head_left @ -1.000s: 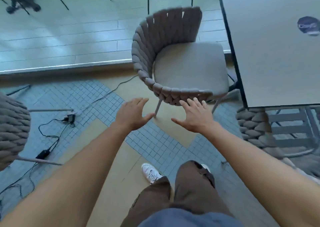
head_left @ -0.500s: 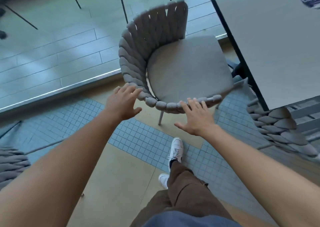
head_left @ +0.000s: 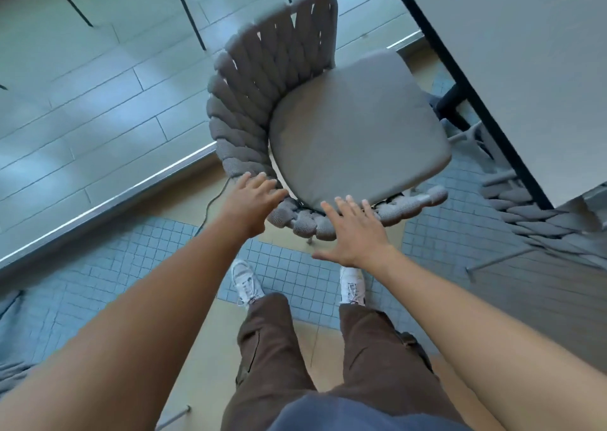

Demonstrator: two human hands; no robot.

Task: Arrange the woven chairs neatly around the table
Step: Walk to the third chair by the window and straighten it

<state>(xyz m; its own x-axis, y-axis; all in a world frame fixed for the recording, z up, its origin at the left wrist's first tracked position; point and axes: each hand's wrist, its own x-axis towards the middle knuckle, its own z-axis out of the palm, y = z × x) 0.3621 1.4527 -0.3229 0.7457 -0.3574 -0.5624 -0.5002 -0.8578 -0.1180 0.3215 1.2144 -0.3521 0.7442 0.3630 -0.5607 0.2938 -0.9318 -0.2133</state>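
Observation:
A grey woven chair (head_left: 354, 128) with a flat seat cushion stands in front of me, its open side facing the grey table (head_left: 512, 63) at the upper right. My left hand (head_left: 253, 197) is spread over the near-left curve of the woven rim, fingers apart, holding nothing. Over the near rim hovers my right hand (head_left: 354, 230), also spread and empty, its fingertips at the braided edge. I cannot tell whether either hand touches the rim.
A second woven chair (head_left: 538, 220) sits partly under the table at the right. A third chair's edge (head_left: 10, 375) shows at the lower left. A cable (head_left: 213, 200) runs on the floor by the metal door track (head_left: 108, 200). My feet stand on the tiled floor.
I have stepped closer to the chair and both hands have moved forward, from short of the rim to over it. The view has tilted down.

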